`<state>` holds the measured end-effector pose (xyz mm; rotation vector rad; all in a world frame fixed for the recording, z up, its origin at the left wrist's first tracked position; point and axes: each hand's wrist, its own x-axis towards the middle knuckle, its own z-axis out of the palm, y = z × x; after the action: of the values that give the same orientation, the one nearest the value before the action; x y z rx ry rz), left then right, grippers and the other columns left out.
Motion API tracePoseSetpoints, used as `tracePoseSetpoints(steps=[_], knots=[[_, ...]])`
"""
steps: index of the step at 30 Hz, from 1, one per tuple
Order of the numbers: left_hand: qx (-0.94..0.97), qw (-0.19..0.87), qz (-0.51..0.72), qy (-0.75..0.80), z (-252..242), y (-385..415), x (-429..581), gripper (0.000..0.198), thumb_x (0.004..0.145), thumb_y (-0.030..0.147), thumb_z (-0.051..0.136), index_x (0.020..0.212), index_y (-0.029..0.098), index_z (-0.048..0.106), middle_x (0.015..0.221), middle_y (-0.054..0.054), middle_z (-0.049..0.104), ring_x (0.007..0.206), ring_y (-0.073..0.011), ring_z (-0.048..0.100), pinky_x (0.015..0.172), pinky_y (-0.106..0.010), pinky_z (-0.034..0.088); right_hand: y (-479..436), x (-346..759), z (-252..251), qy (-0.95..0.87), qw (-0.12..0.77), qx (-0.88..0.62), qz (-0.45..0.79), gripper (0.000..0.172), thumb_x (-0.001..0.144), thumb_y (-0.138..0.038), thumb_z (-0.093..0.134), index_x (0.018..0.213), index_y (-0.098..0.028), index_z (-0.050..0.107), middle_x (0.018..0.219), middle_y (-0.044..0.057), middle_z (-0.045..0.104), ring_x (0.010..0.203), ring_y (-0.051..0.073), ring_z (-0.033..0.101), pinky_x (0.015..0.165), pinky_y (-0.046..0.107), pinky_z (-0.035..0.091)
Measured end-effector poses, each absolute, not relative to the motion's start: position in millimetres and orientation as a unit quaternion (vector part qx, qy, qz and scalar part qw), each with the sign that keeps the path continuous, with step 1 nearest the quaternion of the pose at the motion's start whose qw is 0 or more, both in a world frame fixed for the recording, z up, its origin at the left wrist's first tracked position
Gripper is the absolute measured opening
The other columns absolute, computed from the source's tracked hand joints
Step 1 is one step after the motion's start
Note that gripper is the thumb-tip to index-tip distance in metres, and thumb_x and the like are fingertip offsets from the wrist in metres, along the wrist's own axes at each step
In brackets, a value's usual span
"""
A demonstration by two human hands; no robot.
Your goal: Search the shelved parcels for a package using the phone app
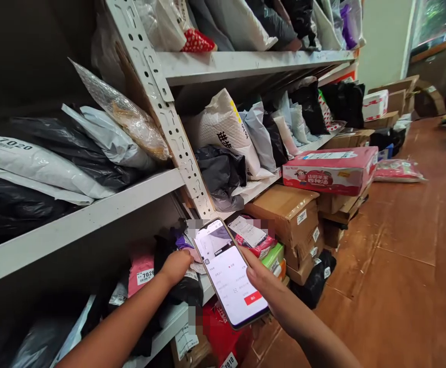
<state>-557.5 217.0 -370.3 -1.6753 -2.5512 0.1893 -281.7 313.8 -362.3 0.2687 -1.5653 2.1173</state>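
My right hand [259, 271] holds a smartphone [232, 286] upright and tilted, its lit screen facing me with a camera image at the top and a red button low down. On the lower shelf, my left hand [179, 266] has its fingers curled on a parcel [195, 254] with pink and purple wrapping; the phone hides part of it. A black plastic parcel [165, 255] lies just beneath that hand. To its left is a pink parcel [142, 271] with a label reading 7026.
A white perforated shelf post [169, 112] rises behind the phone. Bagged parcels crowd the shelves. A red printed carton [330, 171] and a brown cardboard box [287, 214] are stacked at the right, beside a black parcel [314, 281] on the reddish floor [402, 276].
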Motion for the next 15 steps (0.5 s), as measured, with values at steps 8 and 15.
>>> tracePoseSetpoints(steps=[8,15], knots=[[-0.548,0.051,-0.014,-0.835,-337.9,185.1,-581.0,0.037,0.076,0.002,0.043,0.1,0.019,0.066,0.109,-0.004,0.068,0.103,-0.0136,0.061,0.095,-0.024,0.042,321.0,-293.3,-379.0,-0.562,0.157,0.028,0.811,0.072,0.078,-0.065,0.057,0.137,-0.029,0.036,0.063,-0.004,0.057,0.047,0.011,0.051,0.034,0.017,0.035],[-0.459,0.079,0.033,-0.884,-320.4,175.3,-556.0,0.039,0.07,0.015,0.053,0.107,0.016,0.065,0.112,-0.009,0.067,0.101,-0.0237,0.062,0.089,-0.033,0.046,319.5,-298.0,-378.9,-0.538,0.167,0.041,0.825,0.083,0.077,-0.062,0.059,0.142,-0.027,0.024,0.061,-0.004,0.058,0.041,0.01,0.049,0.03,0.015,0.038]])
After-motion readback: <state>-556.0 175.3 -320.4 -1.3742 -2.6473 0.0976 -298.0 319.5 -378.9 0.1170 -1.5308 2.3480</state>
